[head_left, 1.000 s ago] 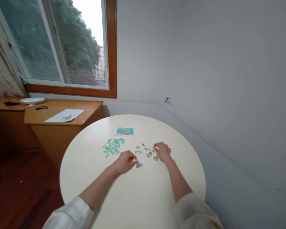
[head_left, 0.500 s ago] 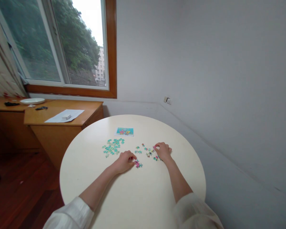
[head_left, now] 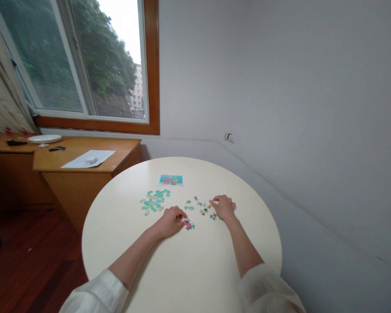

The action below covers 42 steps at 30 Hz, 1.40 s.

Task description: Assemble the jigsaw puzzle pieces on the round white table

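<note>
Now left hand (head_left: 171,221) on pink piece (head_left: 189,225), right hand (head_left: 224,207) on loose pieces (head_left: 203,209); grips unclear.

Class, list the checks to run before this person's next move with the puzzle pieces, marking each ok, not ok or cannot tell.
1. Left hand fingertips at the pink pieces: ok.
2. Right hand beside the loose mixed pieces: ok.
3. Reference picture uncovered, far side of the table: ok.
4. Teal cluster apart from both hands: ok.
5. Either hand pinching a piece: cannot tell.

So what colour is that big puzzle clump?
The puzzle clump is teal; head view shows it.
</note>
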Motion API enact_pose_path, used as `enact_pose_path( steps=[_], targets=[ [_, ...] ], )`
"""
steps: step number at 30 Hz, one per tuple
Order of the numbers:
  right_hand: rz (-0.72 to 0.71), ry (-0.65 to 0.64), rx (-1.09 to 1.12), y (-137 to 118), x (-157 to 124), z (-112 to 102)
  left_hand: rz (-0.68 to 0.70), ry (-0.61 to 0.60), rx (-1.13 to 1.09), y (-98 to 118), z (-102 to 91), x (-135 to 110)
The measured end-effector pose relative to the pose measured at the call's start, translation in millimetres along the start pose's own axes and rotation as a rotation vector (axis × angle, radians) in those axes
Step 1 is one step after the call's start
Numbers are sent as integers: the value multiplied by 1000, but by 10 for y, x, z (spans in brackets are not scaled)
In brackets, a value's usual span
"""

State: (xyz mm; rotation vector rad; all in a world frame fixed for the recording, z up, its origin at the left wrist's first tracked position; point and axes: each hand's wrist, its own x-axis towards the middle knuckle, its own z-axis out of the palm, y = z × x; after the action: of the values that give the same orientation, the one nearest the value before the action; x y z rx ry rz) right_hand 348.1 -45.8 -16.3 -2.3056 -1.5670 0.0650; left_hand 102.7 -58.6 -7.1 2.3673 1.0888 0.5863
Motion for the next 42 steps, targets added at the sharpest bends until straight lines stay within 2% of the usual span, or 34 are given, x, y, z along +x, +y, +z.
enact_pose_path(
  steps=[12, 19, 26, 42],
  targets=[
    [20, -3, 26, -6, 28, 20, -6, -5, -7, 21, -11, -1],
    [-19, 25, 47, -5, 27, 18, -6, 1, -4, 7, 1, 6],
    [21, 20, 13, 28, 59, 20, -3, 1, -8, 7, 5, 12],
    [-14, 15, 51, 50, 58, 8, -8, 2, -16, -3, 14, -2]
  ],
)
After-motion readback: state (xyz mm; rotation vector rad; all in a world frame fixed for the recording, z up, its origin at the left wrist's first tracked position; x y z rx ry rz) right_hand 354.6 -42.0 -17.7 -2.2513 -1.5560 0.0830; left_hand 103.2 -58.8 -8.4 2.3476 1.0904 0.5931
